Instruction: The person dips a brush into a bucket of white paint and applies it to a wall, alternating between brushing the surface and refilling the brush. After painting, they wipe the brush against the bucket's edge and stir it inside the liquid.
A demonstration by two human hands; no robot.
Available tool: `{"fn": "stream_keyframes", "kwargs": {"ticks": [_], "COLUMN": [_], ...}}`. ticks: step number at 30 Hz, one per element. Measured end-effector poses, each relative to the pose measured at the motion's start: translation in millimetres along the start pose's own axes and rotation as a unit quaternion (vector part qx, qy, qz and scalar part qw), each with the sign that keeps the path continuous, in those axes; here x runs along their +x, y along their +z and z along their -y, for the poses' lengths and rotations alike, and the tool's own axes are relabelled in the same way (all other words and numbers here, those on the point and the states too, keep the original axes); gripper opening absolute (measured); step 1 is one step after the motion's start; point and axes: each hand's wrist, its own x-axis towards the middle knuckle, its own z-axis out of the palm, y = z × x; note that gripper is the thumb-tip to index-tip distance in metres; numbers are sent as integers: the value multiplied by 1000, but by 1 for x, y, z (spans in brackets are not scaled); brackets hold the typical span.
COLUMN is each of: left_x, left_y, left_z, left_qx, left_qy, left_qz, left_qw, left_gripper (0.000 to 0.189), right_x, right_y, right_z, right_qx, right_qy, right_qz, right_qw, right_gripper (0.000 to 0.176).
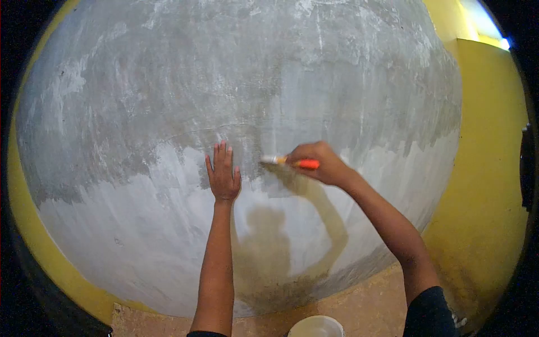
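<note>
My left hand [223, 173] lies flat against the grey wall [168, 101], fingers pointing up and slightly apart. My right hand [320, 163] grips a paintbrush [286, 162] with an orange handle, its bristles pressed to the wall just right of the left hand. The brush touches the border between the darker grey upper wall and the lighter whitish band [140, 236] below. My shadow falls on the wall beneath both hands.
Yellow wall [488, 185] borders the grey patch on the right and lower left. A white bucket [316, 327] stands on the tan floor [365, 303] below, between my arms. A dark object [526, 168] hangs at the right edge.
</note>
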Motion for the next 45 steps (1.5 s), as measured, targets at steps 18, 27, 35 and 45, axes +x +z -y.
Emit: {"fn": "stream_keyframes", "kwargs": {"ticks": [18,27,35,45], "left_x": [4,5,3,3], "left_y": [-13,-17,-14,-14], "left_z": [-10,-10,-9,-8], "left_qx": [77,37,41,53], "left_qy": [17,17,24,20], "left_qz": [111,105,85,84], "left_qw": [991,994,995,995], "left_gripper": [60,56,54,51], "right_x": [116,-15,124,131], "right_y": [-56,59,-85,-52], "right_z": [-59,-5,-18,-25], "right_qx": [-364,-287,-253,-353], "right_qy": [-121,-3,-37,-61], "right_qz": [-185,14,-76,-200], "right_qw": [905,958,964,912], "right_gripper": [38,50,12,34]}}
